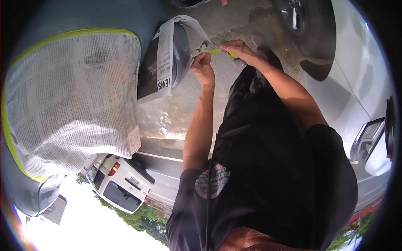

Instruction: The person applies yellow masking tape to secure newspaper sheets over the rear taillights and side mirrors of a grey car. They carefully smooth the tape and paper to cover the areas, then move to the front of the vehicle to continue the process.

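Note:
My left hand (203, 69) pinches one end of a short strip of yellow tape (215, 51), beside the edge of a loose newspaper sheet (166, 62). My right hand (240, 52) grips more yellow tape at the other side, fingers curled; whether it is a roll is unclear. The newspaper drapes over a grey side mirror (181, 54) on a car to my left. A large panel of that car is covered with newspaper (71, 100), edged in yellow tape (83, 31).
A white car (351, 67) with a dark wheel (293, 16) stands to my right, its mirror (372, 146) near the rim. Below me is stained concrete (163, 117). Behind, a white vehicle (125, 186) stands by the road (163, 184) and trees.

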Demonstrator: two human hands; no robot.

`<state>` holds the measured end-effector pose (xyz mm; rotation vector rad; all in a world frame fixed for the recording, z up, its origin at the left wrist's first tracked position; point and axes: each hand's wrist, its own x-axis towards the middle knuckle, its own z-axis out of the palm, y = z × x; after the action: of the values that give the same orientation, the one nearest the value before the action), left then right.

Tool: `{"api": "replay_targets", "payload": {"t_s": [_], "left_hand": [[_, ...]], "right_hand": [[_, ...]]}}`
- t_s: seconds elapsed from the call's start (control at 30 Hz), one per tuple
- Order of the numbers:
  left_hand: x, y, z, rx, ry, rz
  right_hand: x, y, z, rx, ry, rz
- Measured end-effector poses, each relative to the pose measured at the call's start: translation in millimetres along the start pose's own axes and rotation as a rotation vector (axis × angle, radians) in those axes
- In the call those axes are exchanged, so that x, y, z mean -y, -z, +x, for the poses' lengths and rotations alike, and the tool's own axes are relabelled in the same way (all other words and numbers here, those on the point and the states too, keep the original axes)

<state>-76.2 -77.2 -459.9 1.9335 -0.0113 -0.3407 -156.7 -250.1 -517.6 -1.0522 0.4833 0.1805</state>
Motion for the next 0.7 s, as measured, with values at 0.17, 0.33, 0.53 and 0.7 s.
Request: {"api": "replay_targets", "payload": {"t_s": [0.17,0.33,0.53,0.7], "left_hand": [[-21.6,3.0,3.3,0.169,0.096,0.168],[-125.5,-7.1,-20.7,0.115,-0.380,0.460],[-181.0,17.3,-50.1,0.283,-0.710,0.767],[-204.9,60.6,-77.0,-0.058,-0.679,0.601]], "right_hand": [[-17.9,-9.5,0.0,-0.124,0.082,-0.206],[-25.5,51.5,19.5,-0.279,0.091,0.132],[58.5,63.2,88.1,-0.403,0.323,0.014],[120.5,44.9,146.5,-0.312,0.593,-0.606]]}}
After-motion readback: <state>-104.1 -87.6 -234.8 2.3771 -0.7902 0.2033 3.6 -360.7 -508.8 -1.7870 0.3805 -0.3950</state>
